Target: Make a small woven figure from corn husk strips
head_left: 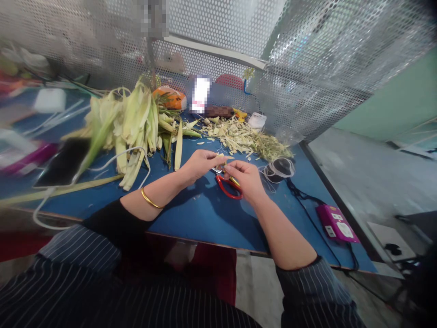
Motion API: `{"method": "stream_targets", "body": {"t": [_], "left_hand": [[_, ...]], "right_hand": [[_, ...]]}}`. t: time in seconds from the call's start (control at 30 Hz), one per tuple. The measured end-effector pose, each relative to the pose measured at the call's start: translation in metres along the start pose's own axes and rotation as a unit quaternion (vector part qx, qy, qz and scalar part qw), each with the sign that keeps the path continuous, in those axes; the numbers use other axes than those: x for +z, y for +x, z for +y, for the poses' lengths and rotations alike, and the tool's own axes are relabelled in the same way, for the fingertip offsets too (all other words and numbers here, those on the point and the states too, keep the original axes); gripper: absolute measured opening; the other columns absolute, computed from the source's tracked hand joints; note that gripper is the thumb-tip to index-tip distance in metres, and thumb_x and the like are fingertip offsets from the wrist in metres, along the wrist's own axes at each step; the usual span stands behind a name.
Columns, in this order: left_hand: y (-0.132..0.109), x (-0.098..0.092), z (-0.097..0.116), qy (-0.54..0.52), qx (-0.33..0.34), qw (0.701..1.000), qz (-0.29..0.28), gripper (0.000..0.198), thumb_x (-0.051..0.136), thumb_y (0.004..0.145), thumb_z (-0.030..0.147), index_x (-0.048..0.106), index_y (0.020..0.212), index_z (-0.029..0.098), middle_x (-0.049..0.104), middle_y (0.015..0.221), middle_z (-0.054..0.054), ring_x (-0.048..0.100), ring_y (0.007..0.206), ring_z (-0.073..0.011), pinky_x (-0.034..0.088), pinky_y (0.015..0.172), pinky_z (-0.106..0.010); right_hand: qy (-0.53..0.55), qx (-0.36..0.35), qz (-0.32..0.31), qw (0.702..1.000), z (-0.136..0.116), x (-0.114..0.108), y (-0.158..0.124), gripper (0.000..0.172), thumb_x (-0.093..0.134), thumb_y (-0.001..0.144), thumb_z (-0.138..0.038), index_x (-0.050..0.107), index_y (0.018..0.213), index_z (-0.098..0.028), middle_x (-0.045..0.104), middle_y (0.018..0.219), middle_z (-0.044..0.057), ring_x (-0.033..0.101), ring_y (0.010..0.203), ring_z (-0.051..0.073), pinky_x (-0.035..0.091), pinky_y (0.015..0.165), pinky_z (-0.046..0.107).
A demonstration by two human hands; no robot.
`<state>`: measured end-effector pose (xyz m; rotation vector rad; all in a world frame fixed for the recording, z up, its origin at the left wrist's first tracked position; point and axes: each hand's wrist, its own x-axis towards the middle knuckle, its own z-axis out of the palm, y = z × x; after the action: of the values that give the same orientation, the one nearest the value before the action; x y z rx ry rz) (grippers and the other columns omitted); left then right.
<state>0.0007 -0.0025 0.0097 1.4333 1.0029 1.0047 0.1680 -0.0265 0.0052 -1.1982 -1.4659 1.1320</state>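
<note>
My left hand (pixel 202 165) and my right hand (pixel 246 178) meet over the middle of the blue table. Between their pinched fingertips is a small pale yellow piece of corn husk (pixel 221 157), partly covered by the fingers. Both hands are closed on it. Right below lies a pair of scissors with red handles (pixel 225 187), its blades mostly hidden under the hands. Beyond the hands spreads a heap of husk scraps (pixel 235 134). To the left, long dried corn husks (pixel 133 118) are piled in a bundle.
A spool of pale cord (pixel 280 169) stands right of the hands. Farther right sits a purple power strip (pixel 336 223) with black cables. At left lies a dark phone (pixel 63 161) with a white cable. A perforated metal screen (pixel 218 27) rises behind the table (pixel 211 223).
</note>
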Motion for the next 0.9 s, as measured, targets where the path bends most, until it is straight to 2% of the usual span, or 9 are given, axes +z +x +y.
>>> {"method": "stream_targets", "body": {"t": [0.07, 0.23, 0.37, 0.47, 0.53, 0.67, 0.77, 0.83, 0.9], "left_hand": [[0.000, -0.001, 0.004, -0.008, 0.002, 1.000, 0.000, 0.038, 0.059, 0.078, 0.051, 0.066, 0.061, 0.018, 0.062, 0.063, -0.003, 0.051, 0.063, -0.0123, 0.040, 0.065, -0.026], [0.001, -0.002, 0.004, 0.041, 0.025, 0.999, 0.026, 0.029, 0.067, 0.072, 0.040, 0.061, 0.055, 0.017, 0.058, 0.059, -0.001, 0.046, 0.058, -0.0106, 0.036, 0.060, -0.026], [0.001, 0.000, 0.001, 0.037, 0.020, 0.998, 0.048, 0.031, 0.066, 0.073, 0.041, 0.059, 0.055, 0.017, 0.057, 0.057, -0.001, 0.046, 0.057, -0.0107, 0.036, 0.059, -0.027], [0.002, 0.000, 0.001, -0.011, 0.005, 1.000, 0.022, 0.035, 0.061, 0.078, 0.047, 0.063, 0.061, 0.016, 0.061, 0.062, -0.003, 0.053, 0.062, -0.0123, 0.041, 0.065, -0.027], [0.004, -0.001, 0.002, -0.074, -0.009, 0.997, 0.014, 0.034, 0.054, 0.083, 0.046, 0.067, 0.073, 0.016, 0.066, 0.070, -0.005, 0.059, 0.068, -0.0141, 0.045, 0.071, -0.028], [0.002, -0.006, 0.008, -0.105, 0.051, 0.991, 0.063, 0.026, 0.056, 0.075, 0.020, 0.069, 0.097, 0.018, 0.070, 0.094, -0.005, 0.063, 0.089, -0.0144, 0.045, 0.087, -0.029], [-0.003, -0.010, 0.016, -0.072, 0.116, 0.991, 0.004, 0.040, 0.058, 0.067, 0.008, 0.071, 0.102, 0.021, 0.069, 0.110, -0.004, 0.059, 0.108, -0.0157, 0.041, 0.097, -0.028], [-0.005, -0.011, 0.018, -0.051, 0.136, 0.989, -0.039, 0.037, 0.061, 0.069, 0.011, 0.071, 0.103, 0.021, 0.069, 0.111, -0.004, 0.059, 0.109, -0.0170, 0.041, 0.098, -0.029], [-0.004, -0.011, 0.018, -0.026, 0.145, 0.989, -0.033, 0.031, 0.064, 0.072, 0.017, 0.072, 0.102, 0.019, 0.070, 0.107, -0.006, 0.060, 0.104, -0.0174, 0.043, 0.096, -0.031]], "right_hand": [[0.004, -0.008, 0.002, 1.000, -0.001, -0.001, 0.000, 0.020, 0.069, 0.073, -0.035, 0.065, 0.064, -0.018, 0.063, 0.057, -0.001, 0.055, 0.056, 0.011, 0.045, 0.063, 0.027], [0.003, -0.004, -0.008, 1.000, -0.001, 0.000, -0.001, 0.018, 0.070, 0.072, -0.034, 0.066, 0.066, -0.018, 0.064, 0.057, -0.001, 0.055, 0.055, 0.012, 0.044, 0.063, 0.028], [-0.027, -0.012, -0.001, 1.000, -0.001, 0.002, -0.001, 0.019, 0.069, 0.073, -0.036, 0.065, 0.068, -0.018, 0.064, 0.059, -0.001, 0.056, 0.057, 0.012, 0.044, 0.063, 0.027], [-0.034, -0.027, 0.019, 0.999, -0.002, 0.001, -0.002, 0.021, 0.066, 0.076, -0.037, 0.064, 0.067, -0.019, 0.063, 0.059, -0.001, 0.055, 0.058, 0.012, 0.044, 0.063, 0.027], [-0.020, -0.032, 0.018, 0.999, -0.002, 0.000, -0.001, 0.022, 0.064, 0.078, -0.039, 0.064, 0.067, -0.019, 0.061, 0.059, -0.001, 0.054, 0.058, 0.012, 0.045, 0.065, 0.028], [0.100, 0.017, -0.028, 0.994, 0.001, -0.003, 0.001, 0.021, 0.067, 0.076, -0.040, 0.064, 0.071, -0.020, 0.057, 0.060, -0.001, 0.052, 0.058, 0.012, 0.047, 0.065, 0.028], [0.218, 0.085, -0.069, 0.970, 0.002, -0.006, 0.002, 0.020, 0.071, 0.072, -0.037, 0.063, 0.071, -0.019, 0.050, 0.059, -0.003, 0.049, 0.056, 0.011, 0.049, 0.067, 0.029], [0.261, 0.113, -0.099, 0.954, 0.001, -0.007, 0.003, 0.019, 0.071, 0.072, -0.036, 0.063, 0.071, -0.018, 0.047, 0.058, -0.004, 0.047, 0.055, 0.010, 0.050, 0.070, 0.029], [0.277, 0.131, -0.118, 0.945, -0.001, -0.008, 0.003, 0.019, 0.072, 0.072, -0.035, 0.064, 0.070, -0.018, 0.046, 0.057, -0.004, 0.047, 0.054, 0.009, 0.050, 0.069, 0.029]]}}
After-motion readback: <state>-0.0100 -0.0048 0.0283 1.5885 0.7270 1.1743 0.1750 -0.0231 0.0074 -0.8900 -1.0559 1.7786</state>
